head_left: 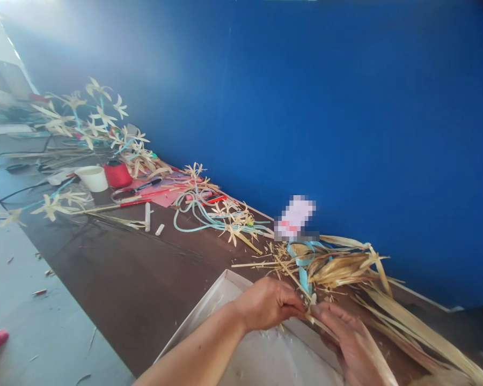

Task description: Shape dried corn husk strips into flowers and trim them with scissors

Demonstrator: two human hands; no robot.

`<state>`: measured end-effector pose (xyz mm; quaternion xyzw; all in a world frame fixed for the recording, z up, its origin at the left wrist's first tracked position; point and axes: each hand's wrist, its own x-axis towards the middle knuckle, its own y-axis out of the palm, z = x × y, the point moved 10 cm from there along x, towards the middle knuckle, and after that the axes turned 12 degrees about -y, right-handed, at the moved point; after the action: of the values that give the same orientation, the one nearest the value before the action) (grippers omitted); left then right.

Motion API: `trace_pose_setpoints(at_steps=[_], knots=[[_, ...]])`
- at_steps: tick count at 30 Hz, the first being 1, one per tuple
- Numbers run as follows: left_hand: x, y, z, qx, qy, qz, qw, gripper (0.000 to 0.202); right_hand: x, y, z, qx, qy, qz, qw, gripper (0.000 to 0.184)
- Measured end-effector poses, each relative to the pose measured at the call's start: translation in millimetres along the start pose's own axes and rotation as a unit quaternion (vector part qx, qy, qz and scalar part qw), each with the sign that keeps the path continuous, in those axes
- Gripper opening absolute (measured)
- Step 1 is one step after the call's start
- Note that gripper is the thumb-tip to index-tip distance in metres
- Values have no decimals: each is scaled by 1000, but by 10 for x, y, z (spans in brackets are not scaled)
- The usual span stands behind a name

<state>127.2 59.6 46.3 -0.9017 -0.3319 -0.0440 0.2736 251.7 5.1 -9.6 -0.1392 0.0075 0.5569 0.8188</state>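
Observation:
My left hand (pixel 269 303) is closed, thumb and fingers pinching a pale strip of dried husk (pixel 313 316) above the near edge of a white tray (pixel 222 289). Just to its right, my right hand (pixel 348 335) has its fingers bent around the same strip. The fingertips of both hands almost meet, so much of the strip is hidden. Right behind them lies a bundle of dried husks (pixel 340 268), with a light blue ribbon (pixel 304 271) at its left end. Long loose husk strips (pixel 422 332) trail off to the right.
A blue wall (pixel 326 107) borders the brown table (pixel 145 295). Pale husk flowers on blue stems (pixel 197 220) lie farther left. Beyond them are a white cup (pixel 92 178), a red thread spool (pixel 118 174) and dark cables (pixel 20 193). Straw scraps litter the table behind the tray.

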Motion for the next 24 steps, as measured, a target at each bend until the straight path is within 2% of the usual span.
trace_pose_setpoints(at_steps=[17, 24], knots=[[2, 20, 3, 25, 8, 3, 1000, 20, 58, 2, 71, -9, -58, 2, 998, 33], [0, -1, -38, 34, 12, -3, 999, 19, 40, 60, 113, -17, -60, 26, 998, 32]])
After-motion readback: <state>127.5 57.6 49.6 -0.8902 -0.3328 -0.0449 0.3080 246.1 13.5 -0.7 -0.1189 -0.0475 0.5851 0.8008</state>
